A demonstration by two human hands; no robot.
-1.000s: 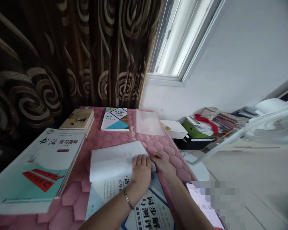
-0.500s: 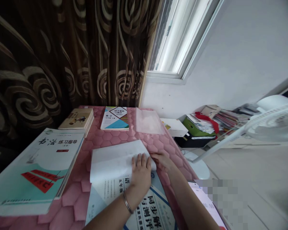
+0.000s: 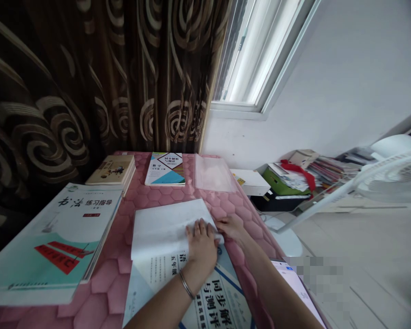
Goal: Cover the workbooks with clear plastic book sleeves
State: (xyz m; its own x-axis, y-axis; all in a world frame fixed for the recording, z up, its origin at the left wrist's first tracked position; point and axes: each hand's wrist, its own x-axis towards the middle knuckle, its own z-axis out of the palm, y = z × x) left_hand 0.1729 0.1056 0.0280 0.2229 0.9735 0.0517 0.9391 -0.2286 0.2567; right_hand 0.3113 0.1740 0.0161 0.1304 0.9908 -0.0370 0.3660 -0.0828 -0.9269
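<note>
My left hand (image 3: 202, 243), with a silver bangle at its wrist, lies flat on a white sheet (image 3: 167, 226) with the fingers a little apart. That sheet covers the upper part of a light blue workbook (image 3: 150, 292) with large Chinese print. At the sheet's right edge, the bent fingers of my right hand (image 3: 230, 227) are closed on its corner. The fingertips there are partly hidden. Both forearms reach in from the bottom and cover some of the workbook's cover.
A calligraphy book (image 3: 99, 219) and a brown book stack (image 3: 113, 170) lie left. At the back are a maths book (image 3: 165, 169) and a clear plastic sheet (image 3: 215, 174). A lit screen (image 3: 294, 285) is at right. Beyond stand a white fan (image 3: 329, 203) and a white box (image 3: 251, 182).
My left hand has shifted slightly on the sheet, its fingers a bit more bent. My right hand stays at the sheet's edge. The whole view has moved a little.
</note>
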